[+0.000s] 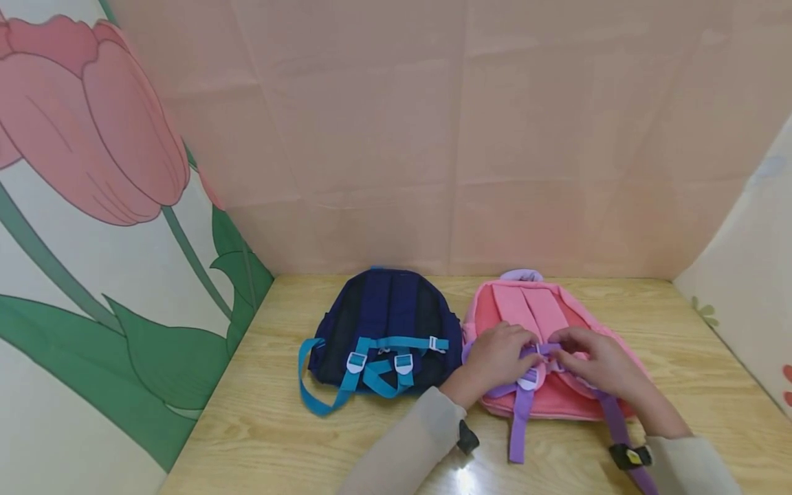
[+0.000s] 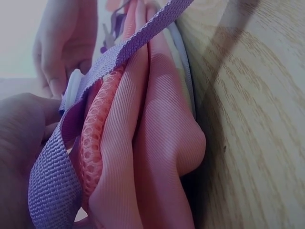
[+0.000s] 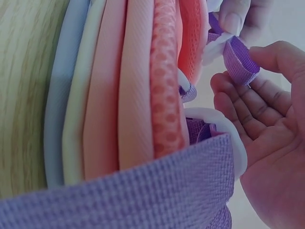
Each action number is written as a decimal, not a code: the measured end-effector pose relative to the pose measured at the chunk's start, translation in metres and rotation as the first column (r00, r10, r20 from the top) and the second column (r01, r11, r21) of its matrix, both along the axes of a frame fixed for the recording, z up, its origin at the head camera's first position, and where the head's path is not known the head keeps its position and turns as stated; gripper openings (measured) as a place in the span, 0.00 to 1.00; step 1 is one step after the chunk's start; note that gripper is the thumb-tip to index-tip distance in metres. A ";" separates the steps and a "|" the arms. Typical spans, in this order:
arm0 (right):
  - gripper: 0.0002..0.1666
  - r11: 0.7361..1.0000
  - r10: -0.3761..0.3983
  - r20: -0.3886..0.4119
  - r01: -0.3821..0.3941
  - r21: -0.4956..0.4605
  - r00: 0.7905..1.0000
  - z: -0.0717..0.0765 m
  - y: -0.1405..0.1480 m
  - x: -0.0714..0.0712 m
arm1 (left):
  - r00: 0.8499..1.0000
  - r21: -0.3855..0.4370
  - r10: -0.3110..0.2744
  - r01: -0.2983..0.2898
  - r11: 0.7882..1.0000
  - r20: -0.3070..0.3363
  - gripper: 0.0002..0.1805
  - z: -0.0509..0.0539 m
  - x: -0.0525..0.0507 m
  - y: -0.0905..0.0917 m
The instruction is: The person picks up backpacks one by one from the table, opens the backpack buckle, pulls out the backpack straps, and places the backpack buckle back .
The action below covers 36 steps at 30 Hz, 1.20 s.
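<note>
A pink backpack (image 1: 575,405) lies on the table with its shoulder straps up and purple webbing across it. Over its middle, my left hand (image 1: 500,357) pinches a white buckle piece (image 3: 217,49) on the purple strap. Facing it from the right, my right hand (image 1: 597,357) holds a loop of purple strap (image 3: 242,62) between thumb and fingers, as the right wrist view shows. White adjusters sit on the purple webbing, one (image 1: 528,379) just below my left hand. The left wrist view shows the bag's pink side (image 2: 167,109) and a purple strap (image 2: 55,176) close up.
Left of the pink bag lies a dark blue backpack (image 1: 388,302) with teal straps (image 1: 312,399) and white buckles. The wooden table (image 1: 247,440) meets a plain pinkish backdrop (image 1: 371,137) behind. A tulip-printed panel (image 1: 111,130) stands at the left, a pale panel (image 1: 749,275) at the right.
</note>
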State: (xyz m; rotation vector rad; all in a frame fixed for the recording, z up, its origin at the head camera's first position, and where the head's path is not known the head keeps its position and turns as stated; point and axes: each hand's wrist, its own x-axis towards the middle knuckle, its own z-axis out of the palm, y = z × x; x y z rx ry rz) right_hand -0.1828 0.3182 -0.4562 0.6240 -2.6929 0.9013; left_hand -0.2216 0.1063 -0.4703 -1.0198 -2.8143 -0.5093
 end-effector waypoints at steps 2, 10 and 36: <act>0.12 1.000 0.011 -0.007 -0.011 0.003 1.000 0.000 -0.002 -0.001 | 1.000 -0.001 0.001 -0.001 1.000 0.001 0.16 -0.001 0.000 0.000; 0.12 1.000 0.024 -0.014 -0.024 0.014 1.000 0.001 -0.005 -0.002 | 1.000 0.006 -0.003 0.003 1.000 -0.003 0.16 -0.002 -0.001 0.001; 0.11 1.000 0.004 0.011 -0.004 0.016 1.000 -0.002 -0.001 -0.004 | 1.000 0.004 -0.007 0.007 1.000 0.017 0.16 0.001 -0.001 0.000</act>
